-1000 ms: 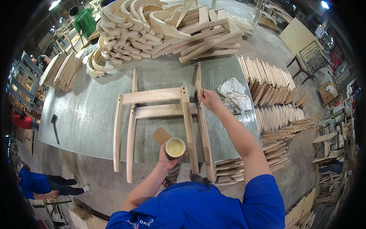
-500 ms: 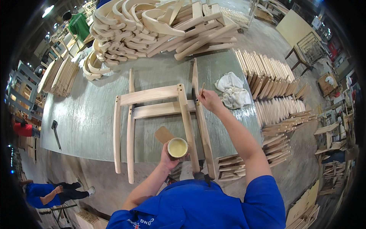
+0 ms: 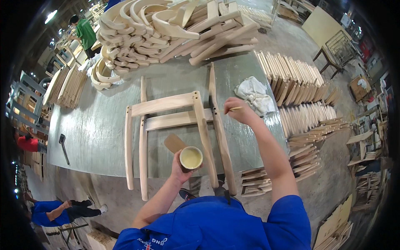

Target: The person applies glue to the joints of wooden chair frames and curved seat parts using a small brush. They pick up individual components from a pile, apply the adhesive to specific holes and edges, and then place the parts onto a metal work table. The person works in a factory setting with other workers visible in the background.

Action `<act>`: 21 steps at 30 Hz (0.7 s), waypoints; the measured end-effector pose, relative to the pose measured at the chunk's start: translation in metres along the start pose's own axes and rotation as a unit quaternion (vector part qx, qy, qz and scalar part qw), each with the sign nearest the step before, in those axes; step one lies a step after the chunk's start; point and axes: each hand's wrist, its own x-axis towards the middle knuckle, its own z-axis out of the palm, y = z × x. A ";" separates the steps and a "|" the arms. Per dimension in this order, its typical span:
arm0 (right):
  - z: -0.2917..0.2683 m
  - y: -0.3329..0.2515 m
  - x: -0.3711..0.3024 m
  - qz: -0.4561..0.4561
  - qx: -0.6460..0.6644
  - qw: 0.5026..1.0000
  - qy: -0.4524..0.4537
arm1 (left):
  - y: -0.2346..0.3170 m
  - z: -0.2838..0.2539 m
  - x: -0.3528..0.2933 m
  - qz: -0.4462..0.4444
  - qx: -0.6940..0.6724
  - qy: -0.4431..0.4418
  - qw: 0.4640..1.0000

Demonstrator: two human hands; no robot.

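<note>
My left hand [image 3: 180,168] is wrapped round a cup [image 3: 191,158] of pale yellow, creamy liquid, held upright near the table's front edge. A flat brown piece [image 3: 173,142] juts out beside the cup; whether my fingers hold it I cannot tell. In my right hand [image 3: 239,111], closed in a pinch, is a thin wooden stick [image 3: 236,108]. That hand hovers just right of a long chair leg [image 3: 219,125], apart from it. Two pale wooden chair frames lie on the table, the front one [image 3: 162,104] overlapping the rear one [image 3: 179,119]. Dark holes show at their joints.
Curved wooden parts [image 3: 133,37] and straight legs [image 3: 225,39] are piled at the table's back. A white cloth [image 3: 254,96] lies at right, a hammer [image 3: 63,148] at left. Stacked slats [image 3: 296,79] stand beyond the right edge. Other people [image 3: 85,33] are in the background.
My right hand has drawn back to the right from the leg, and the stick has swung from upright to nearly level. The cup has shifted slightly left and away from me.
</note>
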 end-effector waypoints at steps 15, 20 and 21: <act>-0.011 0.048 -0.236 0.223 0.671 0.471 0.527 | -0.101 0.173 0.208 -0.012 0.362 -0.082 0.929; -0.013 0.046 -0.249 0.250 0.644 0.461 0.557 | -0.108 0.195 0.250 0.207 0.695 -0.051 0.687; -0.013 0.046 -0.251 0.260 0.637 0.461 0.560 | -0.106 0.193 0.252 0.263 0.785 -0.039 0.560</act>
